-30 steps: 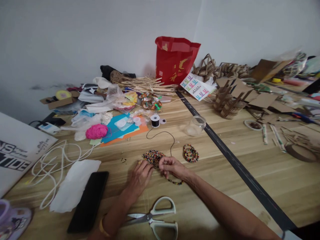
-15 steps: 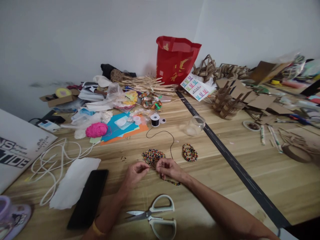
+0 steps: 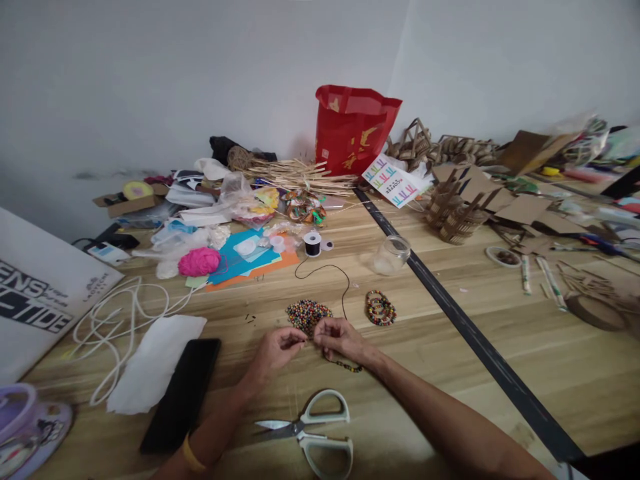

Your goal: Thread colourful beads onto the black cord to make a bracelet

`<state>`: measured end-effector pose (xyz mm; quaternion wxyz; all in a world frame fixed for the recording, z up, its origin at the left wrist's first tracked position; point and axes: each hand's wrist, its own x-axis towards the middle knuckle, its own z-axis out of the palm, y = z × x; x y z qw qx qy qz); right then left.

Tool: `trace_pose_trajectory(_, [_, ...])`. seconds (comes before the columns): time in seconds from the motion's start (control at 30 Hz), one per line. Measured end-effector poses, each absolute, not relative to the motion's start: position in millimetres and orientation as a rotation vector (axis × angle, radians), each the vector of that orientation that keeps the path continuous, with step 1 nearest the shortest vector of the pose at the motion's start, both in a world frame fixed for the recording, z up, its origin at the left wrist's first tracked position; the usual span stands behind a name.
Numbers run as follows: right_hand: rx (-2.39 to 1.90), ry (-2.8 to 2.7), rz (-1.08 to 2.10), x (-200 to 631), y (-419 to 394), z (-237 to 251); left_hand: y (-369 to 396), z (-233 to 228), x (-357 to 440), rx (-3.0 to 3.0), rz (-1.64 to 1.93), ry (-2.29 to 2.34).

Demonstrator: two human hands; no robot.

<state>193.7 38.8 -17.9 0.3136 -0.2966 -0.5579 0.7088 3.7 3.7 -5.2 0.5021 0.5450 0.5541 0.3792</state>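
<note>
Both hands met just in front of the bead pile [image 3: 309,314] on the table [image 3: 500,313]. The left hand [image 3: 276,348] had its fingertips pinched narrow at the pile's near edge, perhaps on a single bead, though that was too small to tell. The right hand [image 3: 340,338] was closed on the black cord [image 3: 344,291], which ran from its fingers past the pile's right side up to the spool [image 3: 313,243] beyond the pile. A short beaded strand [image 3: 346,365] hung from the right hand and lay on the table, nearer than the pile. Finished bracelets [image 3: 381,308] lay right of the pile, apart from it. Scissors [image 3: 313,433] lay well in front of the pile, a phone [image 3: 181,393] to its near left.
</note>
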Motion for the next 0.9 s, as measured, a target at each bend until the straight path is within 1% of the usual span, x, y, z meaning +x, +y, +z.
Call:
trace_pose_trajectory(0.4, [-0.831, -1.576, 1.810, 192, 31, -8, -5, -13, 12, 1.249, 1.042, 1.342])
trace_pose_trajectory(0.9, [-0.811, -1.654, 1.734, 191, 31, -14, -7, -16, 8, 1.226, 1.027, 1.297])
